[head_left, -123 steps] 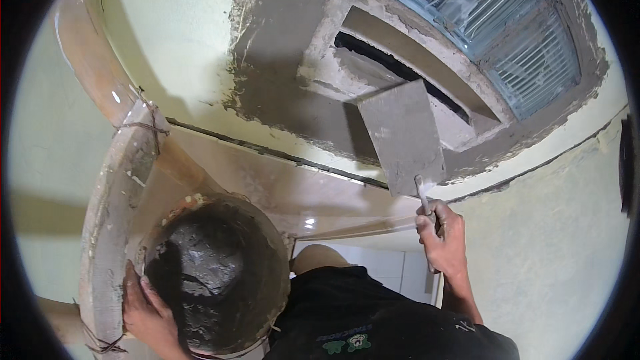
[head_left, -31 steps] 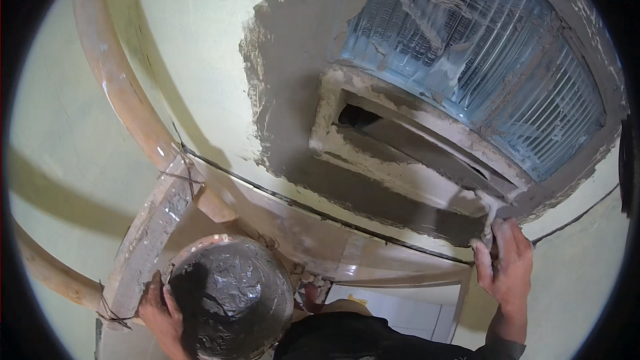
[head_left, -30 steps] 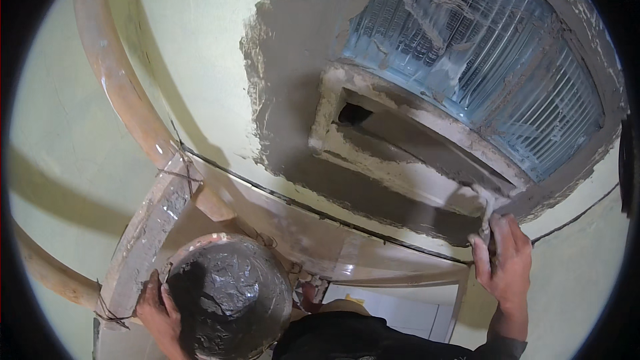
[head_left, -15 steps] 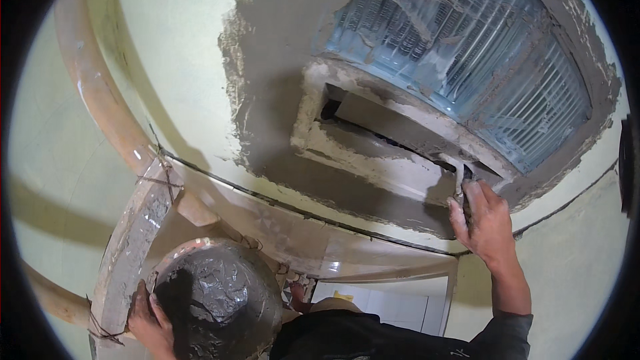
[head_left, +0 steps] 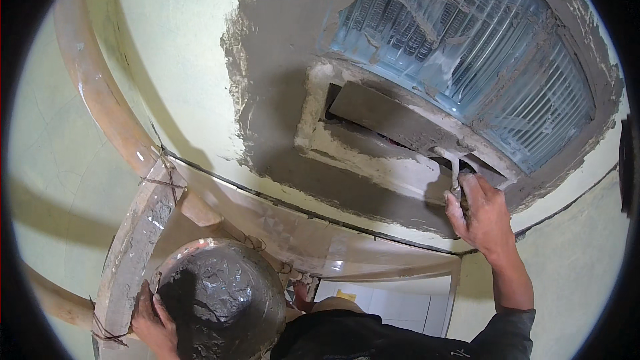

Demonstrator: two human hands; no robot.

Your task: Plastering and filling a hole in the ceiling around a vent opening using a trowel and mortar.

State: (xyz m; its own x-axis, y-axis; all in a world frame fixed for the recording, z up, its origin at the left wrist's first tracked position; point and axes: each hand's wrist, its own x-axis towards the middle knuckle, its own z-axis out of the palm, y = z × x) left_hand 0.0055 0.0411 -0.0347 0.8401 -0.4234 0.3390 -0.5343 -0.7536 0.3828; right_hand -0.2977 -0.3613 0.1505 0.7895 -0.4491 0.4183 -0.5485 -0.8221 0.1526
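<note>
A pale green wall (head_left: 177, 47) carries a broad patch of grey mortar around a long rectangular slot (head_left: 363, 167), with ribbed bluish glass blocks (head_left: 440, 33) set just above that slot. The person's right hand (head_left: 485, 210) is at the slot's right end, fingers and thumb closed around the handle of a flat plastering trowel (head_left: 393, 117). The trowel's blade lies lengthwise along the upper side of the slot, its handle turned down from the right end. About four seconds ago the blade hung lower, reaching from beneath the slot over its bottom edge, and the right hand was well below it.

Below and left of the slot, the left hand (head_left: 157, 323) is at the side of a round bucket (head_left: 203, 245) of wet grey mortar (head_left: 223, 287), as it was then; its fingers touch the rim, but whether they truly grip it cannot be told from this angle. Farther left of the slot, a mortar-smeared plank (head_left: 137, 240) is bound with wire (head_left: 163, 182) to a curved wooden pole (head_left: 100, 87).
</note>
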